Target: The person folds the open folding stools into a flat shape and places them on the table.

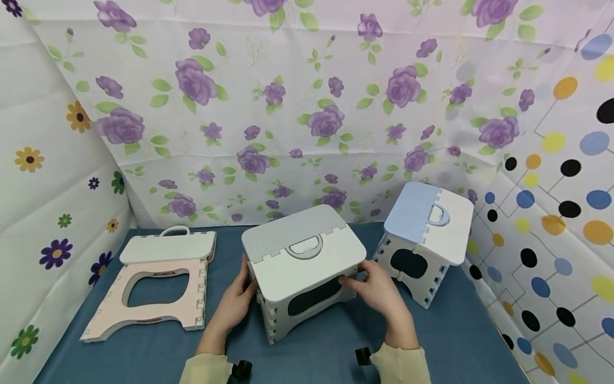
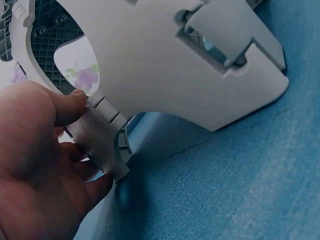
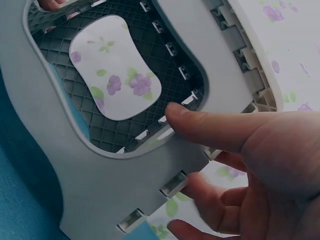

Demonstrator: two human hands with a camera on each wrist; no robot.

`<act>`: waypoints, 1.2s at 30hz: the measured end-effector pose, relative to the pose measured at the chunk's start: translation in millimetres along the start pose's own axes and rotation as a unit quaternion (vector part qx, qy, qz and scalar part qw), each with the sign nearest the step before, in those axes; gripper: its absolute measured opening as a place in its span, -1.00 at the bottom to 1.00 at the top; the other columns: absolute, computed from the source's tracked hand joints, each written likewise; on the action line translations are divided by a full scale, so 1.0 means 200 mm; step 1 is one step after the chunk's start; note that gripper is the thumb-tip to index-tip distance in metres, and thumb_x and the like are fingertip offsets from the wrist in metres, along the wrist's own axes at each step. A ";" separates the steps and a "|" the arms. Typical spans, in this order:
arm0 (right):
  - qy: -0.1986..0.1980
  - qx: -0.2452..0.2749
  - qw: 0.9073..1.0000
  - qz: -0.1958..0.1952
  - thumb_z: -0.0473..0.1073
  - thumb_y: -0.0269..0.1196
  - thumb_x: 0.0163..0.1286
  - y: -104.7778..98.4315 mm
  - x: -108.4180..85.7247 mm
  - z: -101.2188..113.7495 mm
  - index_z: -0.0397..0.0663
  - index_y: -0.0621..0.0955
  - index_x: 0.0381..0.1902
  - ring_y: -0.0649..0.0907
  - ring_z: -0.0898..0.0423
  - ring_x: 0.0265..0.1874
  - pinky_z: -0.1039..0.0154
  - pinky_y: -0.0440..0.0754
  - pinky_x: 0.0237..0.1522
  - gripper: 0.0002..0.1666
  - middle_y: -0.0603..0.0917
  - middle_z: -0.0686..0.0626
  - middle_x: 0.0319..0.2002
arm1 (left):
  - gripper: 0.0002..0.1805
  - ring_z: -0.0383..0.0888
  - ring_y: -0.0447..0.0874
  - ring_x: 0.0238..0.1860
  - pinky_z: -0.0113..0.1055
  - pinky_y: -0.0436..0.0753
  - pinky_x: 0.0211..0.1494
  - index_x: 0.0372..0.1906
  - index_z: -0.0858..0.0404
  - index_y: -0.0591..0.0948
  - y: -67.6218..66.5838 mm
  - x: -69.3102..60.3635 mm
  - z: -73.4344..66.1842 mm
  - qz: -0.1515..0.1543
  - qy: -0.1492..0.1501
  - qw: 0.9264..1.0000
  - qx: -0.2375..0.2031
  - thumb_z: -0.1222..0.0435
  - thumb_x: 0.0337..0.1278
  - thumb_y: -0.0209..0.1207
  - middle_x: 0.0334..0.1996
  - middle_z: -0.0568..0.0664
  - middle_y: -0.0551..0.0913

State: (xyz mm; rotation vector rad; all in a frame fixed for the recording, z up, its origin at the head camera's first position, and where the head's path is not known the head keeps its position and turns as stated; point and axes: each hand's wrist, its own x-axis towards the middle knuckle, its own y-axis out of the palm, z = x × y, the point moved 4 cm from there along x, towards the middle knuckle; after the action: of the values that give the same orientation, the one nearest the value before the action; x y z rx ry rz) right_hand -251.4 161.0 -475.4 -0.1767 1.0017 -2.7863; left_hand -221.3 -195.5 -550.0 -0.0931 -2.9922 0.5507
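Stool, grey and white, stands unfolded at mid-table on the blue cloth, set askew, its oval handle lying within the top. Left hand is at its left end; by the left wrist view, thumb and bent fingers are closed to little more than the panel's thickness and pinch a leg edge beside the end opening. Right hand is at the right front corner: the thumb hooks over the rim of the opening in the front panel, bent fingers lie at the panel's notched outer edge, and the grip is narrow and engaged. Near left foot meets the cloth; whether every foot bears on it cannot be told. On the left, the pink stool lies folded flat, well apart; a strip of bare cloth runs between it and the left hand. On the right, the blue stool stands unfolded, its near side close to the right hand, so clearance there is tight. Behind, the flowered curtain rises at the table's back edge; depth of the rear gap cannot be judged. In front, cloth lies bare between the two sleeves, giving the widest room. Dotted curtain bounds the right edge, just beside the blue stool.
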 end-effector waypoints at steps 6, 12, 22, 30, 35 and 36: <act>0.024 0.025 0.999 0.016 -0.03 0.57 0.35 0.00 -0.02 0.01 0.03 0.65 0.34 0.70 -0.05 -0.13 0.06 0.68 -0.25 -0.36 0.72 -0.04 0.03 | -0.19 0.19 -0.11 0.69 0.21 0.20 0.60 0.77 0.03 -0.19 -0.03 -0.01 -0.01 0.005 -0.012 1.000 0.010 0.27 0.75 0.00 0.73 0.16 -0.10; 0.015 0.051 0.998 0.029 -0.09 0.59 0.33 0.02 -0.03 0.01 -0.01 0.59 0.41 0.67 -0.17 0.21 -0.01 0.75 -0.05 -0.26 0.70 -0.09 0.18 | -0.24 0.19 0.04 0.67 0.19 0.20 0.61 0.77 0.16 -0.05 -0.07 -0.03 -0.03 -0.012 -0.038 0.999 0.019 0.25 0.74 0.03 0.70 0.22 0.07; -0.015 0.090 0.994 0.067 -0.08 0.58 0.34 0.07 -0.03 0.04 0.02 0.43 0.57 0.69 -0.09 0.14 -0.03 0.74 0.00 -0.08 0.66 -0.12 0.24 | -0.26 0.19 0.18 0.64 0.14 0.30 0.58 0.77 0.13 0.03 -0.10 -0.03 -0.09 -0.051 -0.040 0.998 -0.024 0.16 0.74 0.05 0.68 0.17 0.17; -0.017 0.065 0.995 0.071 0.00 0.61 0.30 0.11 -0.03 0.06 0.05 0.48 0.52 0.67 -0.15 0.23 -0.07 0.72 0.01 -0.10 0.69 -0.06 0.25 | -0.27 0.23 0.26 0.60 0.17 0.30 0.58 0.74 0.19 0.14 -0.14 -0.08 -0.11 -0.078 -0.073 0.994 -0.003 -0.01 0.73 0.02 0.64 0.19 0.26; -0.029 0.061 0.995 0.075 0.03 0.61 0.29 0.13 -0.03 0.10 0.09 0.49 0.50 0.65 -0.17 0.28 -0.15 0.70 0.08 -0.11 0.68 -0.05 0.28 | -0.35 0.24 0.31 0.58 0.18 0.34 0.56 0.72 0.25 0.16 -0.17 -0.14 -0.14 -0.035 -0.069 0.997 -0.002 0.16 0.76 -0.02 0.61 0.25 0.30; -0.029 0.063 0.995 0.075 0.04 0.61 0.30 0.14 -0.03 0.10 0.10 0.48 0.51 0.65 -0.17 0.28 -0.14 0.70 0.08 -0.11 0.68 -0.05 0.28 | -0.36 0.25 0.30 0.58 0.20 0.33 0.56 0.72 0.27 0.15 -0.17 -0.15 -0.14 -0.021 -0.068 0.997 -0.005 0.25 0.74 -0.03 0.61 0.26 0.29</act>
State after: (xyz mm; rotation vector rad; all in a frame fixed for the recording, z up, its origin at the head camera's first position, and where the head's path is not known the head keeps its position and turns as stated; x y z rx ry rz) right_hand -239.3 127.7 -477.9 -0.1583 0.7884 -2.6802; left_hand -190.0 -219.3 -513.5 0.0063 -3.1199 0.5592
